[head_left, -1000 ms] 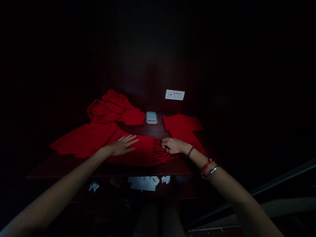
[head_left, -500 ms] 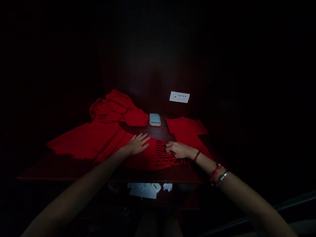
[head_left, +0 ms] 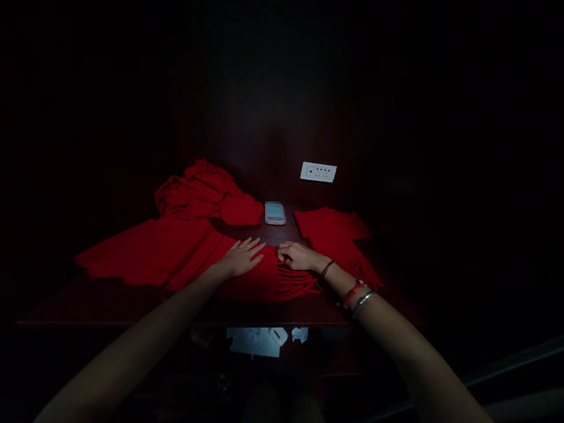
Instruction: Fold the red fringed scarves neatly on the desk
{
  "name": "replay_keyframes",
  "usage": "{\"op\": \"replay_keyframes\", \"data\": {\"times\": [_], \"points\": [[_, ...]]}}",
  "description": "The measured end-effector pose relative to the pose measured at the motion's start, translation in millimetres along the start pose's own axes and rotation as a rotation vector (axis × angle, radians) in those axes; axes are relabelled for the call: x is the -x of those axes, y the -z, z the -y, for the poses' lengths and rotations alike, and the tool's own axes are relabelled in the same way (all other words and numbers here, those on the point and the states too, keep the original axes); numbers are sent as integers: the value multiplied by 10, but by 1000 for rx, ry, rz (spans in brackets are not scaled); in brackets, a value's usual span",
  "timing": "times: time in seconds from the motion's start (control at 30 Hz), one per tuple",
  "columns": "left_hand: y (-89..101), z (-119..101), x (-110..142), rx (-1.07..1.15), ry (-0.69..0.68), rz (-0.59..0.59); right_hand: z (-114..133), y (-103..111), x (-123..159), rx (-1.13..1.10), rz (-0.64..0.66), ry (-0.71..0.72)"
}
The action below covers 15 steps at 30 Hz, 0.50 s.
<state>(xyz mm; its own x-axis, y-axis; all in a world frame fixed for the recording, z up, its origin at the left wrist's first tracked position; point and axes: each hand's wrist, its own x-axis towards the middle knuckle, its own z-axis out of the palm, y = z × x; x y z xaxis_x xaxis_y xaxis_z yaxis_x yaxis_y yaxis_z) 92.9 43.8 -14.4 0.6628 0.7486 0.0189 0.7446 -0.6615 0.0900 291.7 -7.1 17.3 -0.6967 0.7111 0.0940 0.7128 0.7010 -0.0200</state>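
A red scarf (head_left: pixel 258 286) is spread across the dark wooden desk, its fringe (head_left: pixel 297 283) toward the right. My left hand (head_left: pixel 241 258) lies flat on the cloth, fingers spread, a ring on one of them. At the upper edge of the fringe, my right hand (head_left: pixel 300 257) is closed, with curled fingers pinching the strands near where they meet the cloth. Its fingertips are partly hidden. The scarf's left part widens into loose folds.
A crumpled pile of red cloth (head_left: pixel 200 194) sits at the back left. Another red fringed scarf (head_left: pixel 332 229) lies folded at the right. Between them is a phone (head_left: pixel 275 213). A white socket panel (head_left: pixel 318 172) is on the wall. Papers (head_left: pixel 255 342) lie below the desk edge (head_left: pixel 176 324).
My left hand has slid right along the scarf, toward the fringe, and stayed flat. My right hand has moved left and slightly up, from among the strands to their upper base.
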Motion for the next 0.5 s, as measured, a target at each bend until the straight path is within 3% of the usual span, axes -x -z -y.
{"op": "replay_keyframes", "data": {"times": [0.13, 0.23, 0.33, 0.5], "points": [[1, 23, 1, 1, -2, -5, -251, 147, 352, 14, 86, -32], [-12, 33, -24, 11, -2, 1, -239, 371, 558, 38, 63, -107], [-18, 31, -42, 19, 6, 8, 34, 455, 527, 21, -44, -62], [2, 12, -22, 20, 3, 0, 577, 184, 351, -92, -19, 135]]}}
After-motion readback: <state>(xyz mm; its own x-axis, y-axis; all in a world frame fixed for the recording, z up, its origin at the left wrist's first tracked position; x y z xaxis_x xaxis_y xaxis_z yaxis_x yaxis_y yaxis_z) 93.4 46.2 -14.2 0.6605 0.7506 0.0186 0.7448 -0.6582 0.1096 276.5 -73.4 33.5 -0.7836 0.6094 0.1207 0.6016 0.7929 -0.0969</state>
